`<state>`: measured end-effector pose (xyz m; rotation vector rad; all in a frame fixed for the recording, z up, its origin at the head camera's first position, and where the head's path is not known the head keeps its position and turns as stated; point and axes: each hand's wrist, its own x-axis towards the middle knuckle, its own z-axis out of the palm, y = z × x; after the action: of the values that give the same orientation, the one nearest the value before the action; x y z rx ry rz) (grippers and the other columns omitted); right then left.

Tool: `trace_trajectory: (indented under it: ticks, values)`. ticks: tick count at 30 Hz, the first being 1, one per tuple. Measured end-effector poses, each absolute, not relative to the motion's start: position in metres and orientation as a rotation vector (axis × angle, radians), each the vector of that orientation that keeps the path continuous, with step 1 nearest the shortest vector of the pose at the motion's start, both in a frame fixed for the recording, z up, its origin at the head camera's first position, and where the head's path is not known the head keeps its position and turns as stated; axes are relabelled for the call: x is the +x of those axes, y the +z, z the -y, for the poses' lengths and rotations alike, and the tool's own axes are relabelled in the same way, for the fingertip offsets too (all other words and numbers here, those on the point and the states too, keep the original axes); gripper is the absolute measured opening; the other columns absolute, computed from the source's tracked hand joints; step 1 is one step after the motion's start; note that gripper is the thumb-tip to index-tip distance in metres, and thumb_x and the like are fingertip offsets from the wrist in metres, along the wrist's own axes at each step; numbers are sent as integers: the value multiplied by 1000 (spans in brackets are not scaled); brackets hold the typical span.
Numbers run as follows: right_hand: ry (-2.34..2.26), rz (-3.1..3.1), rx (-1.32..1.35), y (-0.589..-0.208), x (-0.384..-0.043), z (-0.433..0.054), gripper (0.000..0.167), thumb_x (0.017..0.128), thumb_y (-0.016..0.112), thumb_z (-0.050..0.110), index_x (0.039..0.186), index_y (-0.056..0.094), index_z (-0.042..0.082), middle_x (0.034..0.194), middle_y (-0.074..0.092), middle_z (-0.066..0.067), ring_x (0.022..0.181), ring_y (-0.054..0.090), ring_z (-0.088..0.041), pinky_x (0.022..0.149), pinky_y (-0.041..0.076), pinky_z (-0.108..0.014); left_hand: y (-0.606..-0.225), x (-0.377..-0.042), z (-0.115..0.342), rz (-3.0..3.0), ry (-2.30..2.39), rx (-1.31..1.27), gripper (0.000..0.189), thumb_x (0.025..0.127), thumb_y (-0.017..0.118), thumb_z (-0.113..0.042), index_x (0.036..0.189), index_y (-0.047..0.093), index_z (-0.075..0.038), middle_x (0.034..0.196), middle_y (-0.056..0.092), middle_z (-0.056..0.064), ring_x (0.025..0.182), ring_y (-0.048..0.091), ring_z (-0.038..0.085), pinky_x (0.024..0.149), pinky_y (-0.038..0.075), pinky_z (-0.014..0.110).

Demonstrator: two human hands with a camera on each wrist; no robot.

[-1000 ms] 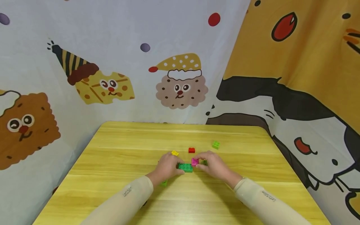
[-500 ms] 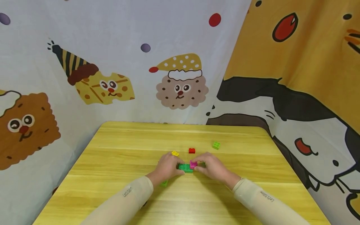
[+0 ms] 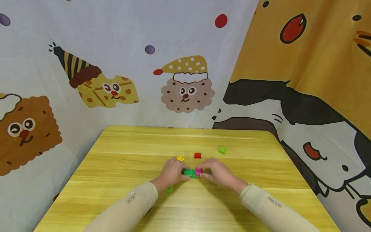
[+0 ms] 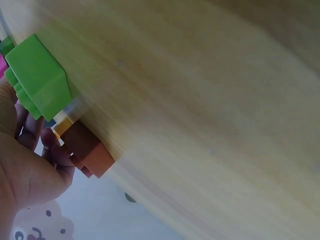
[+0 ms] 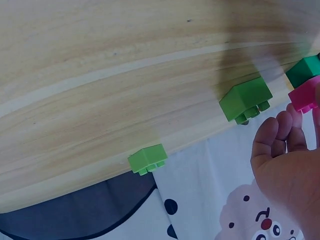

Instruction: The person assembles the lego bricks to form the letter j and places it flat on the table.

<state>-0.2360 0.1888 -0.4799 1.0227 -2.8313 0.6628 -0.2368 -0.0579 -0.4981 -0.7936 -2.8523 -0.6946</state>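
My left hand (image 3: 172, 172) grips the left end of a long green toy brick (image 3: 189, 173) on the table, thumb at the near side and fingers at the far side. On the brick's right end sits a small pink brick (image 3: 198, 171), pinched between thumb and fingers of my right hand (image 3: 219, 174). The right wrist view shows the pink brick (image 5: 303, 96) up against the green one (image 5: 301, 72). A light green brick (image 4: 40, 77) and a brown brick (image 4: 87, 148) stand beside my left hand (image 4: 30, 172) in the left wrist view.
Beyond the hands lie a yellow brick (image 3: 180, 158), a red brick (image 3: 197, 155) and a lime brick (image 3: 222, 150). Another green brick (image 5: 246, 100) stands close to my right fingers, mostly hidden in the head view. A printed cloth (image 3: 130, 48) hangs behind the wooden table (image 3: 139, 138).
The right hand has brought the pink brick slightly left and down, from beside the long green brick onto its right end. My left hand keeps its grip in the same place.
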Motion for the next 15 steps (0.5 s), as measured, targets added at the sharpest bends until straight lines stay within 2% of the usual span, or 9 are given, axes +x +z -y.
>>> trace_trajectory:
  ticks: [8,15]
  values:
    - [641,2841,1036,-479,-235,-188,26,93,85,21,119,81,24,119,80,8,112,69,-17,98,60,-40,-498,-236,57,2859,-695,-782,30,81,95,-37,105,87,-22,101,84,-10,93,65,11,91,52,40]
    - [649,2839,1048,-479,-236,-189,26,93,85,19,118,82,23,119,80,7,111,70,-19,97,61,-40,-499,-237,58,2861,-685,-782,30,81,95,-38,105,87,-23,101,83,-10,89,62,10,86,50,35]
